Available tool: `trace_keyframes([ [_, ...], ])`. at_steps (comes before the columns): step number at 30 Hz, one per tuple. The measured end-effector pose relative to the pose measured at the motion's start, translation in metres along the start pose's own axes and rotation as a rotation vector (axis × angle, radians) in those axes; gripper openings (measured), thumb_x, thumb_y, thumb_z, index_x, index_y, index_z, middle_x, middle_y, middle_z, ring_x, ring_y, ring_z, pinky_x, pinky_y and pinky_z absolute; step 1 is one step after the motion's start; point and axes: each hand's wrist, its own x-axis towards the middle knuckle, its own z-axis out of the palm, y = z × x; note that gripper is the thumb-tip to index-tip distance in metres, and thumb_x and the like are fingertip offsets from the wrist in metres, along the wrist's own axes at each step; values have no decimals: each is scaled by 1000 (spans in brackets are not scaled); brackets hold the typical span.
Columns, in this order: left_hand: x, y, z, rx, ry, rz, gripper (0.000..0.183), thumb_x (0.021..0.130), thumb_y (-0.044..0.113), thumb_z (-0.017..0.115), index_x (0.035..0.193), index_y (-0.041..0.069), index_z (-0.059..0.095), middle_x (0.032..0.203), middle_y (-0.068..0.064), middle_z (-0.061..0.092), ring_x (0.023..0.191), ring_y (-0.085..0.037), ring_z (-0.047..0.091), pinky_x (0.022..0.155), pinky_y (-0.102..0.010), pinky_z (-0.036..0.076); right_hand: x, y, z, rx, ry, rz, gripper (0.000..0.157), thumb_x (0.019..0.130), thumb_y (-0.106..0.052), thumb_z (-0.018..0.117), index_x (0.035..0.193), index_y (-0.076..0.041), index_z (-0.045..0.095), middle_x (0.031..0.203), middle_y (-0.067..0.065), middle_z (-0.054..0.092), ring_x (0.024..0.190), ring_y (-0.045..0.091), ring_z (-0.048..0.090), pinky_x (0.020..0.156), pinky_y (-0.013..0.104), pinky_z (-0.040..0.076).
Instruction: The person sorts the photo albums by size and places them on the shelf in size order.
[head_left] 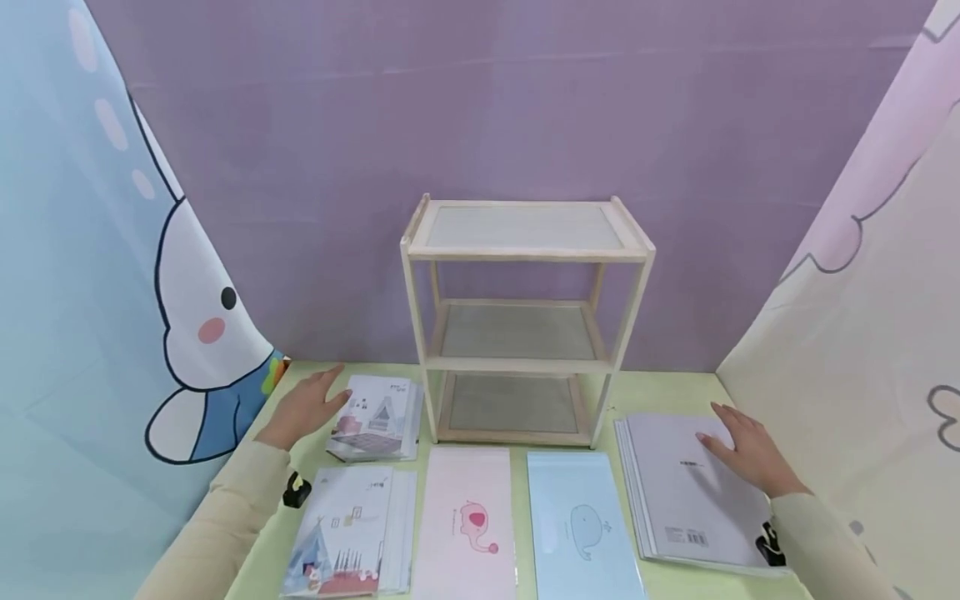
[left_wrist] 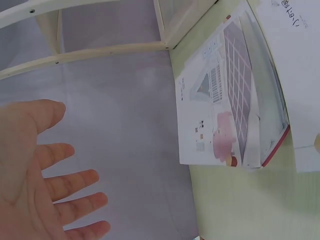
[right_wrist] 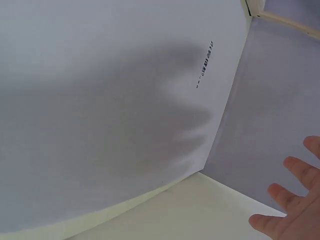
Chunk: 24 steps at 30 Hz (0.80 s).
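Note:
My left hand (head_left: 306, 408) hovers beside a small stack of illustrated books (head_left: 375, 415) at the back left, its fingers spread and holding nothing. In the left wrist view, the left hand (left_wrist: 45, 175) is apart from that stack (left_wrist: 210, 115). On the right, my right hand (head_left: 752, 450) is held above a stack of large pale books (head_left: 675, 492), fingers extended and nothing in them. The right wrist view shows the hand's shadow falling on the top pale cover (right_wrist: 115, 115), with the right hand (right_wrist: 295, 200) off to the side.
A three-tier wooden shelf (head_left: 517, 364) stands at the back centre. In front of it lie a pink elephant book (head_left: 457, 492) and a blue whale book (head_left: 573, 492). Another illustrated stack (head_left: 341, 517) lies front left. Fabric walls (head_left: 525, 100) enclose the table's back and sides.

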Motion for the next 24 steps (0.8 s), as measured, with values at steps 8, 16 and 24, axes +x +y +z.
trace_keyframes([
  [8,-7,9,8,-35,-2,9,62,96,35,49,143,-2,33,140,-29,39,126,-48,37,100,-62,33,-10,5,5,37,-41,48,69,94,-36,54,137,13,32,133,42,33,118,60,29,92,70,25],
  [16,-11,19,22,-55,-41,-1,61,96,38,48,143,0,35,140,-29,39,126,-47,38,100,-61,33,-17,4,7,62,-64,80,69,94,-35,54,136,16,32,132,45,30,116,63,29,91,72,25],
  [24,-10,36,30,-128,-57,81,55,97,30,50,141,-1,38,139,-26,42,127,-45,38,102,-59,32,-24,6,7,59,-16,70,65,94,-31,54,133,18,35,129,45,34,113,62,32,89,71,27],
])
